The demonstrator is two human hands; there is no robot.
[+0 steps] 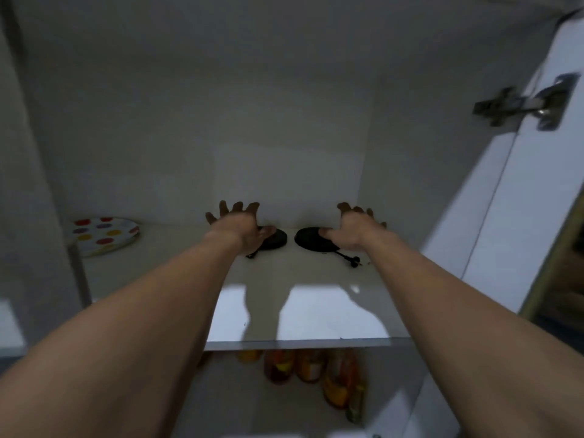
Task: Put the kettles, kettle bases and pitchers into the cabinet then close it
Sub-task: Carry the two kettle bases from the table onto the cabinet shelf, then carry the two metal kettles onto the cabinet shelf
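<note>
White cabinet (196,121) interior, pretty dim, with the door (537,191) swung open on the right and its hinge (521,105) showing. Up on the shelf (303,311) sit two black kettle bases side by side near the back wall, the left base (275,239) and the right base (308,239), close together but not touching as far as I can see. Each one trails a short cord toward the front edge, and the right one's plug (353,260) lies loose on the shelf. Parking them deep and next to each other makes sense, since it leaves the front of the shelf free for the kettles and pitchers, none of which are in view. Both arms are stretched straight up and in. Left hand (241,224) has its fingers fanned wide apart, palm down over the left base, and the right hand (355,227) is the same deal over the right base, fingers apart, thumb reaching across the disc. Neither is clamped on anything, looks like they're just hovering or lightly resting on the bases, though the blur makes it hard to say if there's actual contact. A polka-dot plate (104,235) sits off in the left corner, well apart from the bases, and some jars (309,368) crowd the shelf below. I'd guess the bases are done and everything else is left to fetch.
</note>
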